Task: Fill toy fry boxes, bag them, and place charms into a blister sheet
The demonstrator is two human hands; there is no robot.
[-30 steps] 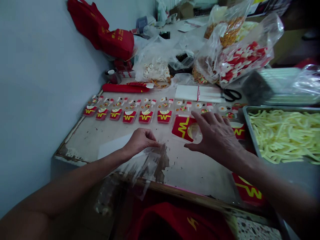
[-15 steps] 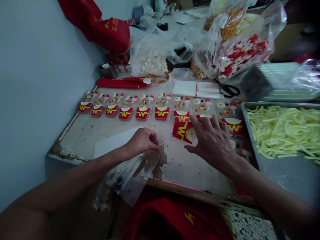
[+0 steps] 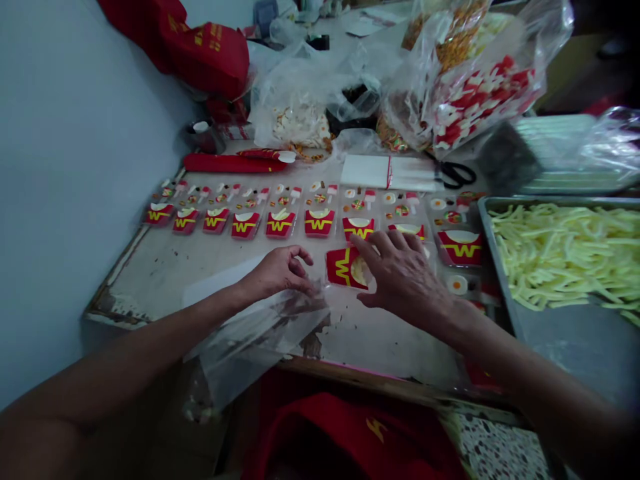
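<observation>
My left hand (image 3: 283, 272) pinches the edge of a clear plastic bag (image 3: 255, 340) between thumb and curled fingers, with the index finger arched off it. The bag drapes over the table's front edge. My right hand (image 3: 400, 270) grips a clear pack with a red and yellow fries box (image 3: 340, 268) printed with a W, lying on its side. The index finger is at the pack's far edge and the thumb at its near edge. Pale pieces show at the box's mouth, partly behind the fingers. Behind stands a row of similar packs (image 3: 279, 223) with small toy-like food pieces above the boxes.
At right, a metal tray (image 3: 550, 347) holds pale yellow fry-like sticks (image 3: 565, 257). Black-handled scissors (image 3: 457, 175) lie beside white strips (image 3: 365, 172). Bags of small pieces (image 3: 483, 100) fill the back. A wall (image 3: 75, 167) borders the left.
My right hand and the fries pack have moved left, closer to my left hand, and the pack has turned more level. My left index finger has lifted away from the bag.
</observation>
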